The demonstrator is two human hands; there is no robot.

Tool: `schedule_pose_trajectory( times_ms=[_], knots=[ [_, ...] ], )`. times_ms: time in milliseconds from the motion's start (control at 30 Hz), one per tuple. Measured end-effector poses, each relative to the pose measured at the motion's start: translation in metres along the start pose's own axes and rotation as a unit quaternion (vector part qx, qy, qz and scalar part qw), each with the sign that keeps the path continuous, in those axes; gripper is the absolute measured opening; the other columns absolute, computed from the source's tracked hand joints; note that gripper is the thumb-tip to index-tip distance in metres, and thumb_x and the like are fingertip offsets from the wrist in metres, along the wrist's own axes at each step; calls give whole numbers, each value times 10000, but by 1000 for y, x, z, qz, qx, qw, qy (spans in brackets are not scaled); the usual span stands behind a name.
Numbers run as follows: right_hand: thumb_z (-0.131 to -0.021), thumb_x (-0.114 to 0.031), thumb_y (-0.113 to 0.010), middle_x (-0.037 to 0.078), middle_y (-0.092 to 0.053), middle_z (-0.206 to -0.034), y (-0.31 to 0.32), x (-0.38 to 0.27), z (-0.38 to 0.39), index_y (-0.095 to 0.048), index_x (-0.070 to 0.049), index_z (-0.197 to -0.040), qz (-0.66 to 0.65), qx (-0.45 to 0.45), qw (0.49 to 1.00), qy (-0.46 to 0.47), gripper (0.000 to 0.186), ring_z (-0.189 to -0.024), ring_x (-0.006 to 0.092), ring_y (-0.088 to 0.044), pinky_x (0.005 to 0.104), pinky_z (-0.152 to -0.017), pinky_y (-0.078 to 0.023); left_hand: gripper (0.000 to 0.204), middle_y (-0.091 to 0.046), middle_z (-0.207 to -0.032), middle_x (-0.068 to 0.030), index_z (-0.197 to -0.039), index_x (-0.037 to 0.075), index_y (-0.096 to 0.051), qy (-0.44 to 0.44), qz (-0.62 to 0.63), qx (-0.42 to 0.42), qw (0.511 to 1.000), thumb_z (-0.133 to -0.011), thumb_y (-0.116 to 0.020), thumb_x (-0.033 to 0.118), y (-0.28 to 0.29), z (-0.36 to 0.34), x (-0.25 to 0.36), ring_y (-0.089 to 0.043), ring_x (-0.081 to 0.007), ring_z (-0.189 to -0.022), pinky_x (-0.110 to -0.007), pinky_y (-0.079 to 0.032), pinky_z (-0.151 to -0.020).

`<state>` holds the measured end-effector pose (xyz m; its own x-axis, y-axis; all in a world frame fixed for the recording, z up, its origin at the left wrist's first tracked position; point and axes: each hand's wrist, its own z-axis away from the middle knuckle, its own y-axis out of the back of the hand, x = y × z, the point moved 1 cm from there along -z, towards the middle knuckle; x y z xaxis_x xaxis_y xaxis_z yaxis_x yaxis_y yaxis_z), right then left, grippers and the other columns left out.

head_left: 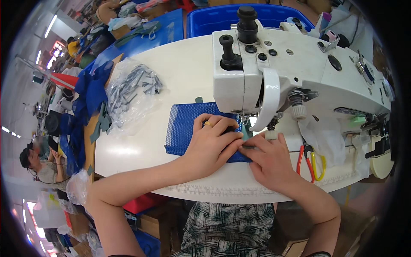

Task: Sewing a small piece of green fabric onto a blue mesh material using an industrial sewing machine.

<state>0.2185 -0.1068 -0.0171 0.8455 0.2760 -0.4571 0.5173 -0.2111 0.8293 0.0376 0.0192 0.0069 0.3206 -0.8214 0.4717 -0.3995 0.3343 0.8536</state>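
Observation:
A blue mesh fabric piece lies flat on the white sewing table, its right edge under the head of a sewing machine. Over that piece rests my left hand, fingers bent and thumb drawn in, gripping the mesh close to the needle area. My right hand is closed at the mesh's right edge, its fingertips meeting those of the left. Between the hands and the needle shows a grey-green fabric strip; its lower end disappears at my fingertips. A small grey-green tab pokes out at the mesh's far edge.
Right of my right hand lie red-and-yellow-handled pliers and thin white material. A clear bag of grey strips sits at the left. Blue fabric hangs beyond it. Behind the machine stands a blue bin. Another person is far left.

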Motion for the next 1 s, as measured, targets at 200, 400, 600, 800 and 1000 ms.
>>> schedule_pose_trajectory(
  times_ms=[200, 400, 600, 800, 1000],
  knots=[
    [-726, -55, -727, -31, -693, -1004, -2, 4, 1, -800, -127, -1000, 14, 26, 999, 13, 293, -952, 262, -586, 430, -902, -420, 192, -647, -1253, -100, -1107, 94, -791, -54, 27, 60, 996, -957, -713, 184, -21, 10, -14, -572, -288, -1212, -548, -329, -1120],
    [-693, -24, -723, -37, -686, -972, -6, 6, 1, -803, -134, -962, -3, 58, 998, -2, 302, -947, 265, -595, 431, -880, -419, 145, -660, -1195, -104, -1026, 85, -811, -42, 60, 92, 993, -933, -747, 175, -26, 8, -11, -586, -288, -1150, -520, -353, -1112],
    [-695, -2, -706, -18, -686, -1013, -7, 10, -1, -793, -122, -1023, 18, 58, 998, 5, 360, -1017, 283, -598, 455, -882, -423, 127, -664, -1142, -105, -969, 69, -809, -52, 51, 106, 992, -940, -747, 176, -25, -1, -16, -593, -292, -1112, -509, -383, -1085],
    [-724, -12, -689, 6, -707, -1123, -5, 10, -2, -774, -98, -1122, 49, 64, 997, -4, 416, -1058, 316, -587, 470, -898, -431, 140, -657, -1166, -119, -941, 57, -809, -35, 63, 78, 994, -940, -748, 183, -26, -8, -24, -589, -309, -1124, -509, -384, -1088],
    [-741, -35, -686, 32, -705, -1185, -4, 12, -3, -769, -103, -1187, 69, 56, 996, 11, 459, -1076, 327, -575, 486, -906, -438, 195, -636, -1190, -124, -1003, 46, -809, -22, 60, 65, 996, -947, -739, 219, -27, -9, -29, -563, -313, -1171, -522, -362, -1113]
  ],
)
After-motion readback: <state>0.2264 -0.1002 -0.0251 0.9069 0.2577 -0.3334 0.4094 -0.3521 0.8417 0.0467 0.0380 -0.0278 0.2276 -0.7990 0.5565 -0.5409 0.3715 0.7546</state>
